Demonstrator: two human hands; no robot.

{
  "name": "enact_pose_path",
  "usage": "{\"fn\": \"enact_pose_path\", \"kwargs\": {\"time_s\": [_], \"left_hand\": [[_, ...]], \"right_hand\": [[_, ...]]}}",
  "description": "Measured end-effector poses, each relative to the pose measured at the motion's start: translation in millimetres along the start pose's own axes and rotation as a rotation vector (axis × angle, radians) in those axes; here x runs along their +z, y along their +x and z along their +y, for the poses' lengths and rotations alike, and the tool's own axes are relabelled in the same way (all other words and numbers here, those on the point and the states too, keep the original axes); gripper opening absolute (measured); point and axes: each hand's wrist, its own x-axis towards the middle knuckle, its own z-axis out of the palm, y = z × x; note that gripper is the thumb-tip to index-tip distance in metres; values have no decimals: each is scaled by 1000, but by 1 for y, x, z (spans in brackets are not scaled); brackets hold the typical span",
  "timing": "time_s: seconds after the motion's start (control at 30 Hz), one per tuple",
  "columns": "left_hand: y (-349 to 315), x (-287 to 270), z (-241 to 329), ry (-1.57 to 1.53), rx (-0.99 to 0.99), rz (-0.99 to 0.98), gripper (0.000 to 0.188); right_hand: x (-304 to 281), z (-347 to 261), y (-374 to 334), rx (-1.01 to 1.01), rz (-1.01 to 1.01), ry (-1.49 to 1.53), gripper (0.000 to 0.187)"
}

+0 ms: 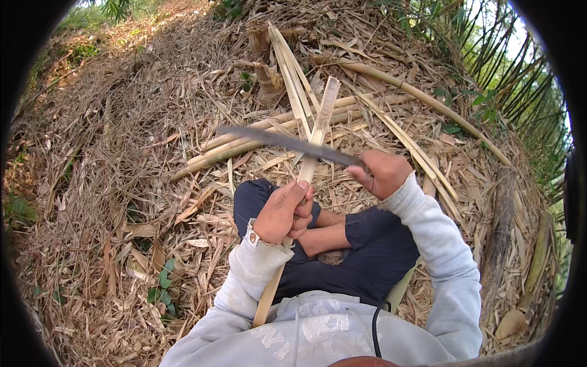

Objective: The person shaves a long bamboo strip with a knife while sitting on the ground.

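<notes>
My left hand (285, 211) is closed round a pale split bamboo strip (326, 109), which slants from beside my left forearm up and away from me. In my right hand (382, 174) is the handle end of a long dark machete (275, 139). Its blade points left and crosses over the strip a little beyond my left fingers. From this view I cannot tell whether the edge touches the strip. The grip itself is mostly hidden by my right fingers.
Ahead lie several bamboo poles (235, 147) and split strips (287, 73), near a cut stump (266, 82). More strips (409, 144) and a long curved pole (422, 95) lie to the right. Dry leaves and shavings cover the ground. My crossed legs (373, 244) are below my hands.
</notes>
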Motion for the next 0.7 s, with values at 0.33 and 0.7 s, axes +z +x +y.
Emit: {"fn": "enact_pose_path", "kwargs": {"time_s": [0.33,0.7], "left_hand": [[-2,6,-1,54,32,19,24],[5,6,-13,40,31,46,25]], "right_hand": [[-14,-12,11,-142,-16,-75,47],[-5,15,15,88,-90,-10,49]]}}
